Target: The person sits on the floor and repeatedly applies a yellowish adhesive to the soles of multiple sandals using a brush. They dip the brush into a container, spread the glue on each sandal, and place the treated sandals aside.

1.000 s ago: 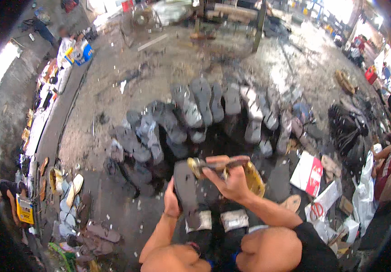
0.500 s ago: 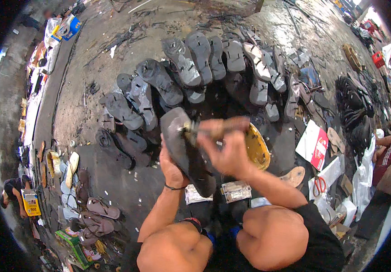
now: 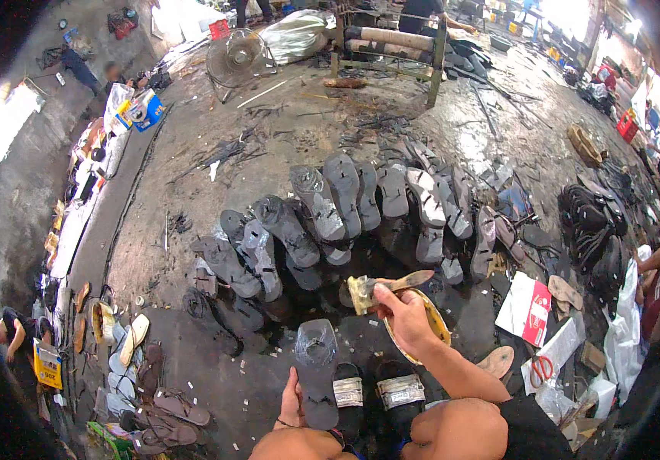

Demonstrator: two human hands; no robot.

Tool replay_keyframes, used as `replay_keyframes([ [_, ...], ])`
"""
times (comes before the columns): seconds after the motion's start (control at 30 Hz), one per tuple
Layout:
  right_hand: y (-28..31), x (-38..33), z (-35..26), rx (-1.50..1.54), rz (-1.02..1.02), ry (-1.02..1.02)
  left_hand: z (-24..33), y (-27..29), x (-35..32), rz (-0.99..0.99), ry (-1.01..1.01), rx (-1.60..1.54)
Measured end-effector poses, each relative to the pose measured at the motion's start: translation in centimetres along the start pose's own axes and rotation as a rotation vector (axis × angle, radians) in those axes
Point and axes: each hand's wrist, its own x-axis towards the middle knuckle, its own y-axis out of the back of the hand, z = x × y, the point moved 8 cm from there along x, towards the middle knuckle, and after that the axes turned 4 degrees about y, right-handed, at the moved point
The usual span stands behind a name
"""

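My left hand (image 3: 291,399) grips a dark sandal sole (image 3: 317,376) along its left edge, low in front of my knees. The sole's upper end looks wet and shiny. In my right hand (image 3: 409,318) is a glue brush (image 3: 414,279) with a wooden handle and pale, clotted bristles pointing left. It hovers beyond the sole, apart from it. Partly hidden by that hand stands a yellow-lined bowl (image 3: 438,318). Past both hands, several dark soles (image 3: 291,234) lie in an overlapping arc, some glossy on top.
Finished-looking sandals (image 3: 180,406) are heaped at left. On the right are red-handled scissors (image 3: 541,371), a white and red box piece (image 3: 525,310) and a stack of dark straps (image 3: 592,222). A fan (image 3: 239,60) stands far off. Another person's arm (image 3: 655,257) shows at the right edge.
The brush has come off the sole, and the sole has dropped nearer my knees. My head view has tilted up, bringing the fan and a wooden rack into sight.
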Motion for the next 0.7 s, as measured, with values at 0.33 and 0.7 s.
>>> replay_keyframes([
  [0.33, -6.2, -3.0, -1.8, -0.783, -0.227, 0.644, 4.8, -2.9, 5.1, -0.053, -0.281, -0.135],
  [0.7, -8.7, -2.8, -2.6, -0.517, -0.303, 0.449, 5.6, -2.9, 5.5, 0.008, -0.335, -0.077],
])
